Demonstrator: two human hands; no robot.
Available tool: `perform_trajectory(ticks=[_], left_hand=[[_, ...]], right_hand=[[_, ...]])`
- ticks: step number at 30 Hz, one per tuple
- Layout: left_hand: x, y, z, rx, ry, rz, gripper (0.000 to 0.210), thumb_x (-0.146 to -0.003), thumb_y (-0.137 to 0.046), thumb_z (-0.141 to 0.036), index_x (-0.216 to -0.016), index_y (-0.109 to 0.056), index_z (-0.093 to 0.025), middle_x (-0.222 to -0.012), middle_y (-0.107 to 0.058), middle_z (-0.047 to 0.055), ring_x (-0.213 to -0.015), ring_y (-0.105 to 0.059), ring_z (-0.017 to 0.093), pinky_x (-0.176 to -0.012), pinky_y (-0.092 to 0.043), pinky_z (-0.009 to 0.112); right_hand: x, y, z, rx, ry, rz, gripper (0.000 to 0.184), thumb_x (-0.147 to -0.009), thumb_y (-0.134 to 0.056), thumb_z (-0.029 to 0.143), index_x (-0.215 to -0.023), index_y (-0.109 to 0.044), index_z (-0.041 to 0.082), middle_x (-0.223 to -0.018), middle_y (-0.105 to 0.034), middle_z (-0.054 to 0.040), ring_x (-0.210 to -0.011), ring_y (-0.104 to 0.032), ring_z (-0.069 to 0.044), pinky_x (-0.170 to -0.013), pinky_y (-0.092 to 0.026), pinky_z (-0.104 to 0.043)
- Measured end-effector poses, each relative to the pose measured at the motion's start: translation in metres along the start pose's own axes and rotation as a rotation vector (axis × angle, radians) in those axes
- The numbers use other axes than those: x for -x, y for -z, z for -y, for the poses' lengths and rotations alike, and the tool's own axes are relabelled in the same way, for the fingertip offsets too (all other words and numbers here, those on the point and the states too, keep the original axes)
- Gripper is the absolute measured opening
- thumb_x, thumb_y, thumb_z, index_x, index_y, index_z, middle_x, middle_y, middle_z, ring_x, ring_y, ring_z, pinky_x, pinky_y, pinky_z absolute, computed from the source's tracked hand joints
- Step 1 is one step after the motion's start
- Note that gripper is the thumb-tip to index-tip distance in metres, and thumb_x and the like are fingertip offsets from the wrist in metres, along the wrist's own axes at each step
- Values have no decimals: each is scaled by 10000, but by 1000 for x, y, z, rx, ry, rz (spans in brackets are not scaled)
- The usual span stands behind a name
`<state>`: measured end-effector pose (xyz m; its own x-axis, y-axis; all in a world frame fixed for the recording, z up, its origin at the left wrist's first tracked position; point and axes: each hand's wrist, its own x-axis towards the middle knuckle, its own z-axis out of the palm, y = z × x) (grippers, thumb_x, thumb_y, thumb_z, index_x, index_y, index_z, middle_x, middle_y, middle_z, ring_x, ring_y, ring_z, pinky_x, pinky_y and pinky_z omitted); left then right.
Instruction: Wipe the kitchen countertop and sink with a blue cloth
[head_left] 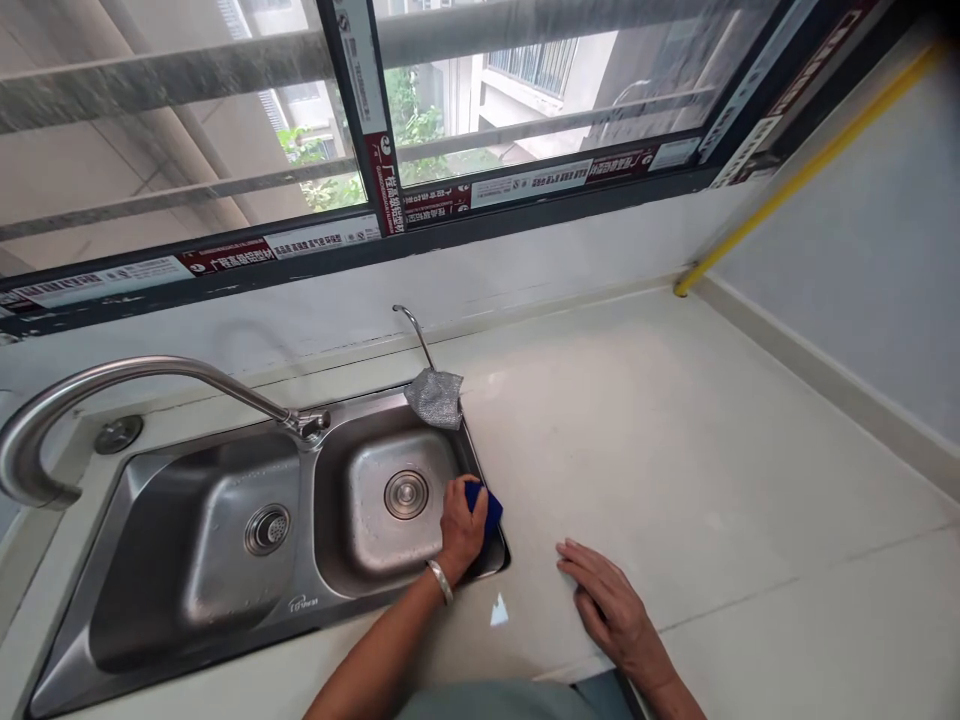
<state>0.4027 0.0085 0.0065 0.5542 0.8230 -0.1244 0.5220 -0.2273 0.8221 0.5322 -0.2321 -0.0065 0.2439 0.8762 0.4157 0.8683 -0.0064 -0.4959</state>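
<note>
Clock centred on right basin's drain (406,495) / 4 o'clock: right hand (611,605), fingers straight, side by side, over worktop (720,470) / 3: left hand (463,522) gripping blue pad (493,510) at sink's right rim / 1: grey mesh cloth (437,400), thin spout (420,339) above / 12: window (386,190)

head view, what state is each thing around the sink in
Left hand, gripping
Blue pad, in left hand, partly hidden
Right hand, open
Curved faucet, not running
Slim tap, not running
Grey mesh cloth, rumpled
Left basin, no standing water
Right basin, no standing water
</note>
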Motion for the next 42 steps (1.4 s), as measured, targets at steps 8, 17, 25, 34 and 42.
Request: perform_trajectory(ticks=[8,17,25,34,42], left_hand=[[-102,-7,12,32,227,-179,329,-963,-458,-392,-1154,-559,-144,-1169,-658,171,-1154,-603,262,-1053,-452,415],[-130,-14,13,102,347,-345,342,-948,-500,-347,-1168,-570,-94,-1185,-666,192,-1155,-627,277,-1024,-473,456],[-60,-25,7,97,215,-315,349,-966,-424,-390,-1193,-508,-138,-1184,-642,184,-1133,-615,261,-1035,-466,417],[-3,-8,-1,-105,58,-77,305,-979,-389,-382,-1172,-525,-189,-1171,-615,121,-1132,-595,230,-1055,-460,393],[49,6,-21,-402,-73,175,329,-964,-447,-391,-1219,-570,-225,-1196,-602,108,-1094,-575,289,-899,-515,421]], right_hand=[[4,-1,-1,3,1,13,523,-910,-442,37,-1386,-536,232,-1384,-617,-95,-1344,-527,-253,-1062,-540,-484],[10,-6,-9,37,30,18,516,-918,-442,55,-1391,-533,241,-1398,-605,-89,-1345,-526,-262,-1035,-556,-492],[11,-10,-14,53,49,-13,493,-918,-454,78,-1367,-556,252,-1392,-610,-81,-1317,-553,-263,-1004,-575,-487],[8,-15,-15,34,56,-54,479,-919,-457,84,-1353,-566,255,-1388,-614,-80,-1316,-554,-256,-1018,-569,-496],[4,-17,-16,49,87,-115,476,-912,-459,74,-1341,-571,245,-1355,-638,-83,-1289,-578,-242,-997,-583,-474]])
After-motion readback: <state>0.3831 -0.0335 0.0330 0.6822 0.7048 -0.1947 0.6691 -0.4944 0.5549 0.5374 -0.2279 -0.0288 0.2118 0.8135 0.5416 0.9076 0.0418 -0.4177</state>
